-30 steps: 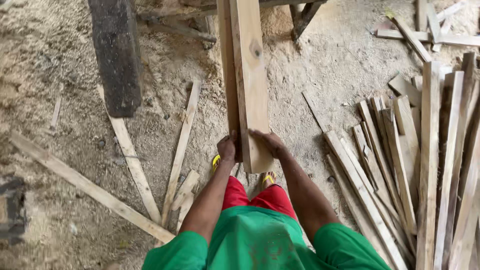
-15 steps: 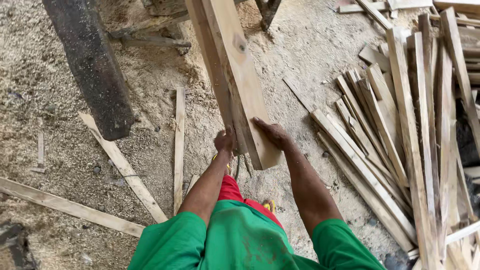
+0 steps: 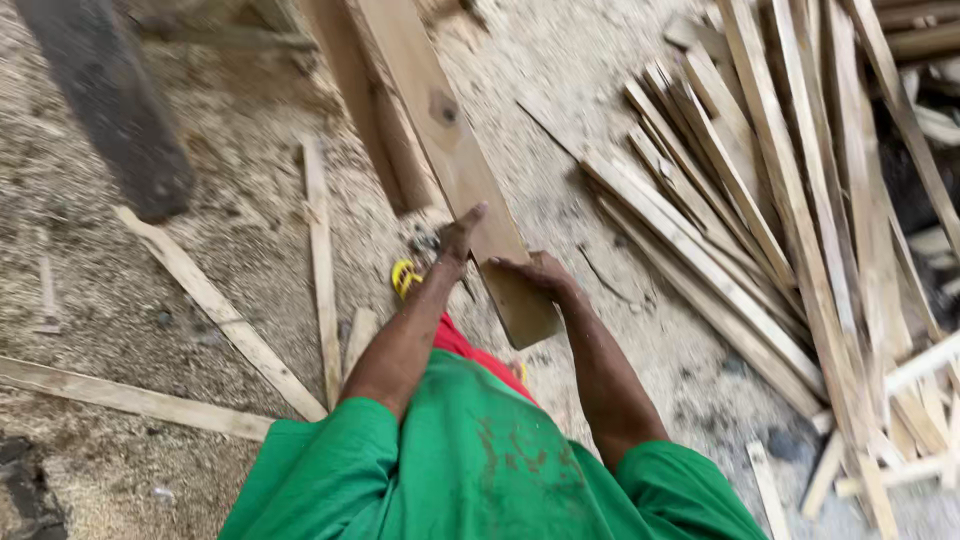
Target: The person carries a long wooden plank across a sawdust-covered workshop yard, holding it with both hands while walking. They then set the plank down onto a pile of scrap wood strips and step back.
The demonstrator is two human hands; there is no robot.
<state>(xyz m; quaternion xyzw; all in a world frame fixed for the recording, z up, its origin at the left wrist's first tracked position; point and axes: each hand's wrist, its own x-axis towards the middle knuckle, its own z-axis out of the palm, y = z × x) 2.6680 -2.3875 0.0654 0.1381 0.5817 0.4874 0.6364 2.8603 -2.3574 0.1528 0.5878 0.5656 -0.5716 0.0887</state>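
A long pale plank (image 3: 440, 150) slants from the far middle down to the hands, its near end between them. The left hand (image 3: 455, 240) presses its left edge, fingers extended; the right hand (image 3: 540, 272) curls over the right edge. Loose slats (image 3: 760, 210) lie heaped to the right on the sawdust floor (image 3: 120, 300).
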